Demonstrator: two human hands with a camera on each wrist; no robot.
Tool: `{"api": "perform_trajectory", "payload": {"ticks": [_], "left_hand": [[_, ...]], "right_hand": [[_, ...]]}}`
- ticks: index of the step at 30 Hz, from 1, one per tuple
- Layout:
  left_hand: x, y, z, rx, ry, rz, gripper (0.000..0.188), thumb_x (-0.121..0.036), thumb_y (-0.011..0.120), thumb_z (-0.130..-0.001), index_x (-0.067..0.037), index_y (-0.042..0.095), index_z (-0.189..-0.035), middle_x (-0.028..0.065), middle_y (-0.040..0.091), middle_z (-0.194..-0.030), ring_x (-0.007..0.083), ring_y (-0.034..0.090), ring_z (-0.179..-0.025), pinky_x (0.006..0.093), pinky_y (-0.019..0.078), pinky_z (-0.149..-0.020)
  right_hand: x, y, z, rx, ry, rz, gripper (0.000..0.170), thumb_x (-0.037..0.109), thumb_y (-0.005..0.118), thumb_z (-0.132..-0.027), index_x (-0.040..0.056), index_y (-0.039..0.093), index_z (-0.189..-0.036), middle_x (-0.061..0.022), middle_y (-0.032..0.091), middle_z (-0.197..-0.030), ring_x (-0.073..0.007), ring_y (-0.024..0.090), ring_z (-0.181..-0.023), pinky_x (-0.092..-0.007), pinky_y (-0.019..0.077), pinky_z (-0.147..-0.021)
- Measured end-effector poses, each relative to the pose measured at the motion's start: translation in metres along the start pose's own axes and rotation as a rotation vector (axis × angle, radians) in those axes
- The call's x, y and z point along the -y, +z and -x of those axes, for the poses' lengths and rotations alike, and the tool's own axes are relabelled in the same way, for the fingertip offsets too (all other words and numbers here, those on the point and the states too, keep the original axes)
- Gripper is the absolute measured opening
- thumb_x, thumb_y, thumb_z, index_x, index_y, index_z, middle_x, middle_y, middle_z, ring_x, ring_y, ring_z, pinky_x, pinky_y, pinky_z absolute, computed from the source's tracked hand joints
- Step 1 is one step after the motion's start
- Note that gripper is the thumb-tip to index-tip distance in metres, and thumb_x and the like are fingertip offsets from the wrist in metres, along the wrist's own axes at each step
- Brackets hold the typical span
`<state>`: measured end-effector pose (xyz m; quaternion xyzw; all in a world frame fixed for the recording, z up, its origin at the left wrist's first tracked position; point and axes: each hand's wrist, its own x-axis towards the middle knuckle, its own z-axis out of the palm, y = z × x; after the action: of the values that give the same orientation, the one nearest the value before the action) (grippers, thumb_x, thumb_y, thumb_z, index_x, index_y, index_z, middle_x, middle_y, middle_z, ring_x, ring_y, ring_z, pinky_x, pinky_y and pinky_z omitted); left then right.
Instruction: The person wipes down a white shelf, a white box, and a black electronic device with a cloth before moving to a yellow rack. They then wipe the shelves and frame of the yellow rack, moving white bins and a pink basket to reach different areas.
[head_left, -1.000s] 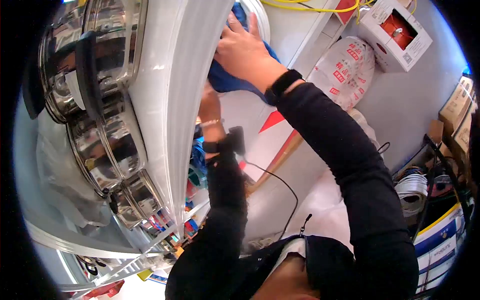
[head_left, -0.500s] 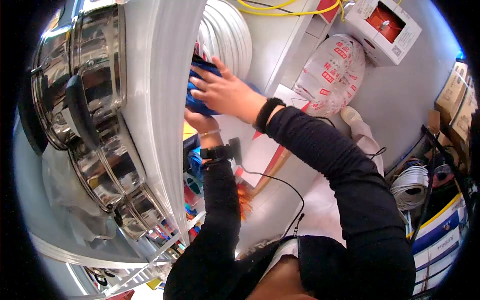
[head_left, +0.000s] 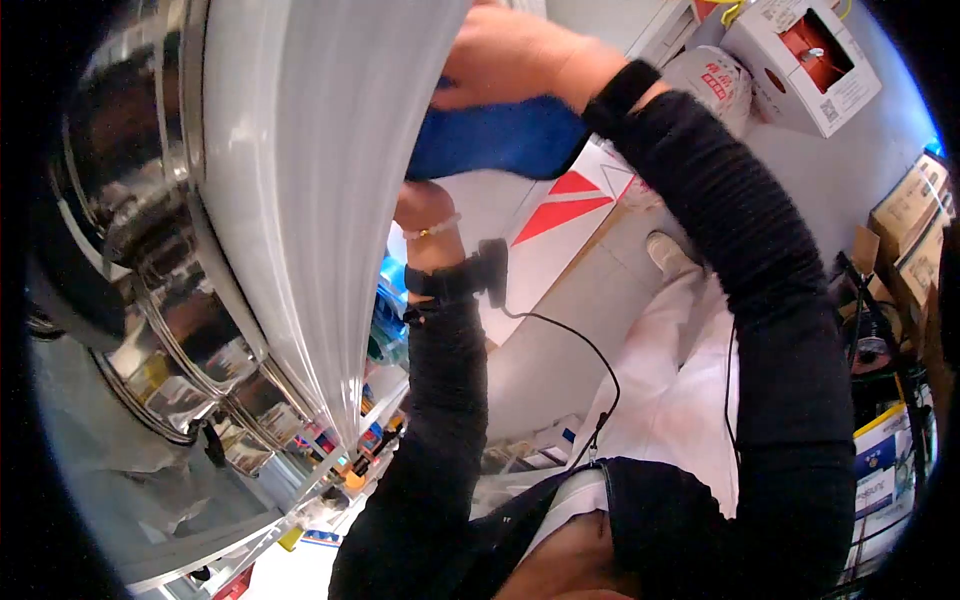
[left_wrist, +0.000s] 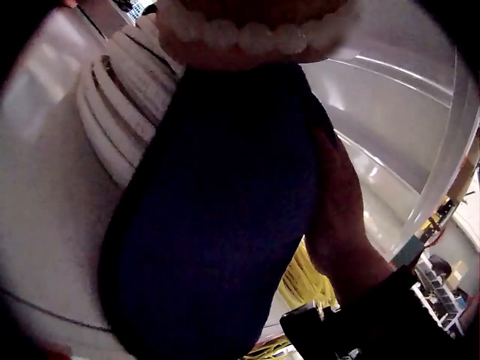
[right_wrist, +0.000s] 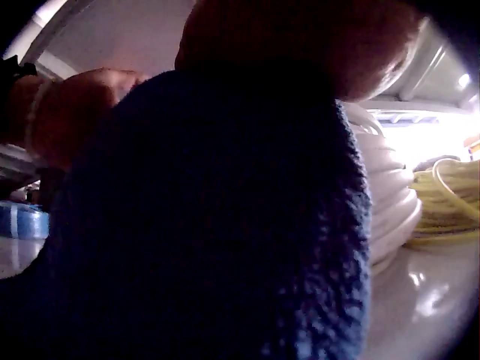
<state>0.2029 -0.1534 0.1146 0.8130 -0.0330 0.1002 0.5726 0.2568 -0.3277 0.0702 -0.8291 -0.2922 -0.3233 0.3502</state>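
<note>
A dark blue cloth spreads between the two hands, beside the white shelf edge. My right hand grips its upper part, fingertips hidden behind the shelf edge. Lower down, my left hand, with a bead bracelet, is at the cloth's near side, its fingers out of sight there. The left wrist view shows the cloth hanging large, with my right hand at its edge. In the right wrist view my left hand looks curled at the edge of the cloth.
Steel pots stand on the left shelf. White coiled hose and a yellow coil lie behind the cloth. A white box and a wrapped bundle are at the upper right.
My right hand has moved up and right since half a second ago, and more of the blue cloth shows below it. The white coil has left the head view.
</note>
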Motion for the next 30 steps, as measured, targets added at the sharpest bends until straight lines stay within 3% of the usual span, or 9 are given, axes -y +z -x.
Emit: {"api": "perform_trajectory", "payload": {"ticks": [1,2,6,7,10,16,21,24,30], "left_hand": [[-0.004,-0.003,0.002,-0.034,-0.056,0.024,0.079,-0.059,0.028,-0.097,-0.005,0.007,-0.152,0.0179,0.011,-0.157,0.0322,0.014,-0.145,0.0437,0.0129,-0.119],[-0.001,-0.010,0.003,-0.039,-0.039,-0.009,0.078,-0.058,0.029,-0.097,-0.006,0.008,-0.152,0.0176,0.012,-0.157,0.0321,0.015,-0.145,0.0445,0.0131,-0.118],[0.034,-0.058,0.017,-0.035,0.193,-0.279,0.069,-0.052,0.035,-0.096,-0.012,0.018,-0.149,0.0140,0.021,-0.154,0.0296,0.022,-0.141,0.0453,0.0194,-0.114],[0.046,-0.068,0.021,-0.120,0.134,-0.195,0.063,-0.050,0.036,-0.096,-0.013,0.025,-0.145,0.0114,0.028,-0.150,0.0274,0.028,-0.138,0.0437,0.0249,-0.110],[0.051,-0.079,0.051,-0.505,-0.267,0.432,0.049,-0.044,0.037,-0.096,-0.015,0.041,-0.135,0.0062,0.046,-0.139,0.0222,0.044,-0.126,0.0395,0.0368,-0.100],[0.053,-0.073,0.129,-0.532,-0.504,0.184,0.037,-0.023,0.049,-0.092,-0.010,0.044,-0.127,0.0073,0.055,-0.127,0.0221,0.052,-0.117,0.0416,0.0365,-0.099],[0.053,-0.065,0.141,-0.555,-0.385,0.045,0.037,-0.018,0.052,-0.090,-0.006,0.044,-0.125,0.0103,0.054,-0.124,0.0222,0.053,-0.111,0.0376,0.0385,-0.095],[0.063,-0.064,0.132,-0.582,-0.158,-0.142,0.030,-0.016,0.052,-0.091,0.003,0.046,-0.114,0.0147,0.053,-0.114,0.0241,0.051,-0.105,0.0375,0.0393,-0.094],[0.045,-0.044,0.138,-0.470,0.031,-0.420,0.026,-0.011,0.053,-0.089,0.003,0.047,-0.110,0.0134,0.051,-0.109,0.0253,0.050,-0.100,0.0365,0.0408,-0.092]], "right_hand": [[0.005,-0.052,-0.009,0.284,0.048,-0.265,0.055,0.025,0.066,-0.083,0.0188,0.051,-0.136,-0.0026,0.048,-0.142,-0.0244,0.036,-0.136,-0.0598,0.0126,-0.113],[0.001,-0.031,0.000,0.038,-0.028,-0.232,0.050,0.025,0.064,-0.083,0.0184,0.055,-0.131,-0.0039,0.052,-0.137,-0.0253,0.038,-0.134,-0.0582,0.0137,-0.113],[0.035,-0.014,0.003,-0.101,0.149,0.023,0.043,0.025,0.062,-0.085,0.0110,0.057,-0.125,-0.0088,0.057,-0.126,-0.0273,0.043,-0.128,-0.0513,0.0195,-0.112],[0.054,-0.005,0.009,-0.152,0.240,0.118,0.038,0.026,0.060,-0.088,0.0087,0.057,-0.121,-0.0100,0.060,-0.119,-0.0275,0.049,-0.122,-0.0495,0.0271,-0.108],[0.111,0.033,0.015,-0.009,0.338,0.591,0.028,0.022,0.054,-0.087,0.0191,0.069,-0.110,-0.0011,0.057,-0.132,-0.0250,0.038,-0.137,-0.0604,0.0130,-0.110],[0.125,0.088,-0.030,0.084,0.278,0.459,0.032,0.020,0.050,-0.089,0.0054,0.069,-0.109,-0.0126,0.058,-0.127,-0.0333,0.046,-0.129,-0.0617,0.0195,-0.110],[0.130,0.064,-0.006,0.038,0.069,0.491,0.028,0.020,0.055,-0.085,0.0113,0.070,-0.107,-0.0007,0.059,-0.126,-0.0259,0.045,-0.129,-0.0473,0.0215,-0.113],[0.130,0.060,0.025,0.011,0.032,0.036,0.018,0.016,0.059,-0.083,0.0149,0.068,-0.099,-0.0007,0.064,-0.118,-0.0172,0.056,-0.118,-0.0353,0.0412,-0.102],[0.151,0.045,0.103,0.280,0.136,-0.189,0.021,0.030,0.060,-0.083,0.0172,0.070,-0.096,-0.0009,0.060,-0.124,-0.0225,0.050,-0.123,-0.0415,0.0366,-0.104]]}}
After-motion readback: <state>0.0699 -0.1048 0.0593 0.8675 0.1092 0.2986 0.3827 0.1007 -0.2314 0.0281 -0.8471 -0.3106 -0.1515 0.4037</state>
